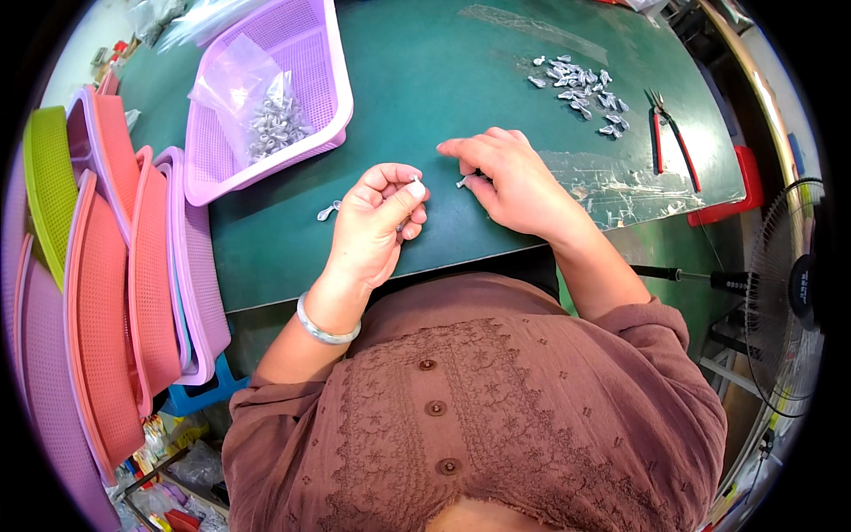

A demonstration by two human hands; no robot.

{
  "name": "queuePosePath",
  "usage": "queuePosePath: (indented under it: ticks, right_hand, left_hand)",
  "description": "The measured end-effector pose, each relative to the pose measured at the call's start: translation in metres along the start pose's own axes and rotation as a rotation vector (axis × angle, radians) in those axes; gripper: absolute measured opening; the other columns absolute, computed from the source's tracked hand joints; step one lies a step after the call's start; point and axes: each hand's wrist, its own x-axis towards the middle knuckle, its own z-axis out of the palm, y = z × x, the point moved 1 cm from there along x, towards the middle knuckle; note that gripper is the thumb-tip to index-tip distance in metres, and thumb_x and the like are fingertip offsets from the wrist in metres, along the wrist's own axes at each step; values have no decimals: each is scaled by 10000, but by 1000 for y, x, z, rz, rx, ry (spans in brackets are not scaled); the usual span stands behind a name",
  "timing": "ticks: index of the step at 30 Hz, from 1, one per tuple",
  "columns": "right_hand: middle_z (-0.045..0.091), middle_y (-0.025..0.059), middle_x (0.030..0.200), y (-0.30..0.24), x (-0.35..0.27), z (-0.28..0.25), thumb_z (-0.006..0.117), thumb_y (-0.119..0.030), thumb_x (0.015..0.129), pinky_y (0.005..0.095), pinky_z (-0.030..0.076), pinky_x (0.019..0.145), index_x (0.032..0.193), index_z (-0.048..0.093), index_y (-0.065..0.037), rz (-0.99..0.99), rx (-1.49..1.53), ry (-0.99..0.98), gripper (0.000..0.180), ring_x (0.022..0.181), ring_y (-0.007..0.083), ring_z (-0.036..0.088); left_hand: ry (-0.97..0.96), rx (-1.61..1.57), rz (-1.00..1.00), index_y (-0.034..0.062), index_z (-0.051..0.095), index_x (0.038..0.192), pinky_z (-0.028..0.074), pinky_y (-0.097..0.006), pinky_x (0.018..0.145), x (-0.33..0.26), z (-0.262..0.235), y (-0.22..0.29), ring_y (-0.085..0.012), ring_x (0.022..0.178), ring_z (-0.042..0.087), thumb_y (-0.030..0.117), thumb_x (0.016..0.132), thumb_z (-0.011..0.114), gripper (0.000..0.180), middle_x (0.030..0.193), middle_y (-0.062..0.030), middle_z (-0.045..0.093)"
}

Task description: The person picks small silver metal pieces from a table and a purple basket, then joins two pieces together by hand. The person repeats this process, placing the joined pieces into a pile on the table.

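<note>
My left hand is closed in a pinch, thumb against the index finger. A small silvery piece peeks out at the thumb tip, and the curled fingers hide most of it. Just to the right, my right hand hovers low over the green table, index finger stretched to the left. At its thumb tip shows a small grey metal piece, apparently gripped against a hidden finger. One loose small grey part lies on the table left of my left hand.
A lilac basket holds a clear bag of grey parts. Small grey parts lie scattered at the far right, beside red-handled pliers. Stacked plastic baskets crowd the left; a fan stands right.
</note>
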Motion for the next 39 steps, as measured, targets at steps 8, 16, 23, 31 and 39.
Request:
queuePosePath:
  ticks: [8,16,23,31,39]
  right_hand:
    - [526,64,778,2,1,6,555,22,734,338,402,746,1093,543,-65,-118,79,103,370,761,238,517]
    - [533,85,797,-2,2,5,563,66,731,282,445,622,1092,549,-47,-126,287,204,379,713,198,535]
    - [562,84,845,-2,2,3,567,68,736,276,451,664,1120,532,-33,-161,356,231,398,751,175,555]
    - [620,92,911,-4,1,6,547,56,771,290,473,757,1173,490,-35,-162,492,237,416,844,193,608]
    - [633,94,881,-7,0,9,558,59,759,286,494,731,1156,507,-53,-201,487,262,416,824,207,628]
  left_hand:
    - [-37,140,99,40,523,899,381,-174,494,-5,4,-1,-66,622,488,26,813,591,110,813,-32,549]
    - [-162,129,242,35,529,908,386,-182,506,-9,1,-4,-78,644,490,-13,824,557,100,912,-73,533]
    - [-241,33,261,50,527,911,382,-187,521,-10,-2,-4,-96,666,496,-3,841,535,87,945,-88,526]
    - [-264,-11,244,49,524,913,384,-190,530,-10,-4,-4,-99,678,486,-1,845,530,85,961,-87,521]
    - [-275,-17,258,31,541,916,389,-196,535,-10,-4,-3,-85,664,470,-16,848,518,86,955,-74,524]
